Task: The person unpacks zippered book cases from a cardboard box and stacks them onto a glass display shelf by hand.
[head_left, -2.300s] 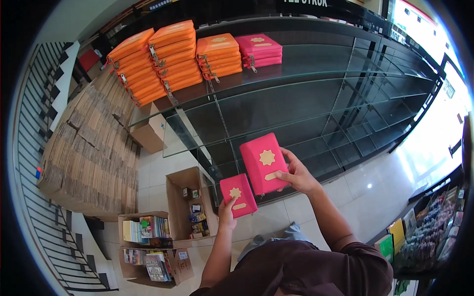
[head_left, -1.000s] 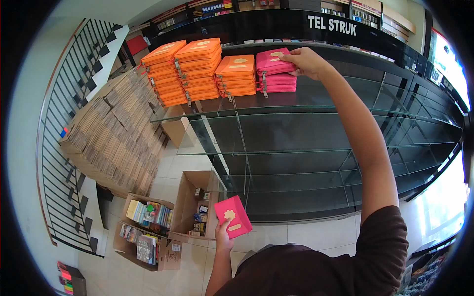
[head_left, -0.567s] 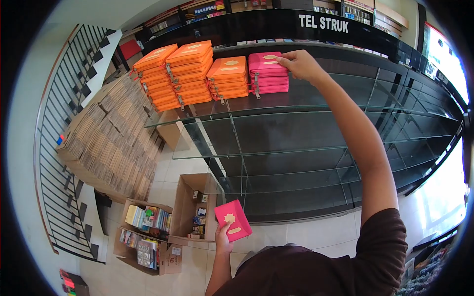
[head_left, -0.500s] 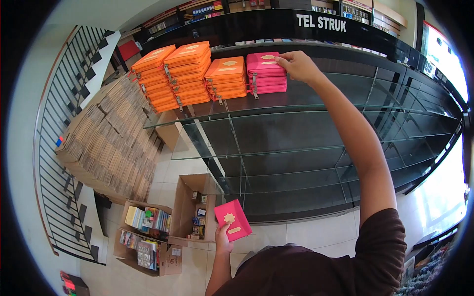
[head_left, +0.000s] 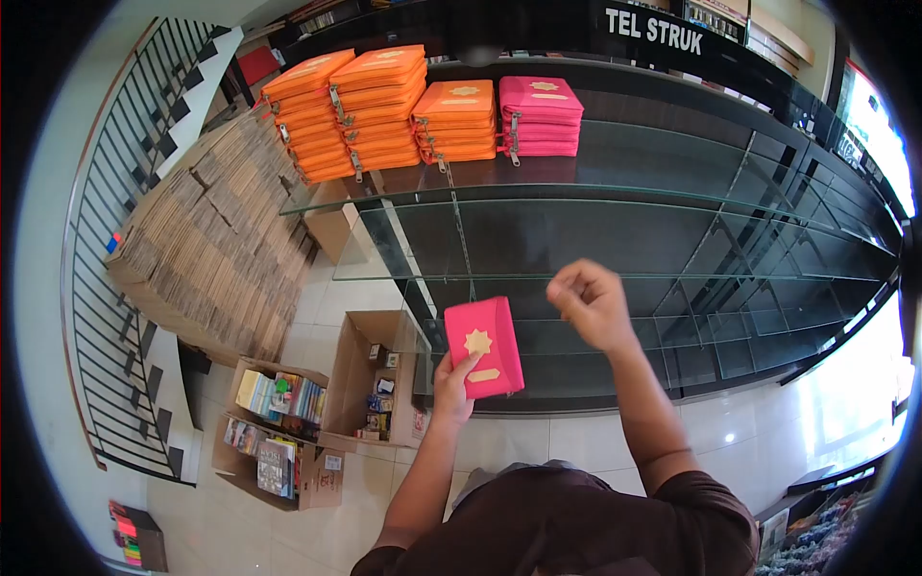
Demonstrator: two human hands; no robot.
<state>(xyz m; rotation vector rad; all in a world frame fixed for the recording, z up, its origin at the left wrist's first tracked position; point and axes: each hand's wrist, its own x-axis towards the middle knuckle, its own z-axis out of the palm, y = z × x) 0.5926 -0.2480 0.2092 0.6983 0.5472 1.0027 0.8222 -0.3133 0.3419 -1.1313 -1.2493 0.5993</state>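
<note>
My left hand [head_left: 454,387] grips a pink zippered case [head_left: 492,336] by its lower left side, thumb on the cover with its gold star. To the right of that case, my right hand [head_left: 594,305] hangs in the air in front of the glass shelves, fingers curled with nothing visible between them. A neat pink stack [head_left: 543,120] of zippered cases rests on the top shelf. Beside it on the left are a shorter orange stack [head_left: 455,125] and two taller orange stacks [head_left: 379,108] [head_left: 309,115], zipper pulls facing me.
Glass shelves [head_left: 595,230] extend to the right below the top surface. Bundled flat cardboard [head_left: 216,240] is piled at the left beside a stair railing [head_left: 96,288]. Open cartons on the floor hold small boxes [head_left: 379,394] and books [head_left: 279,396]. A display of packets is at the lower right.
My right hand has let go of the top pink case on the stack and come down toward me. My left hand has raised its pink case and moved it slightly right.
</note>
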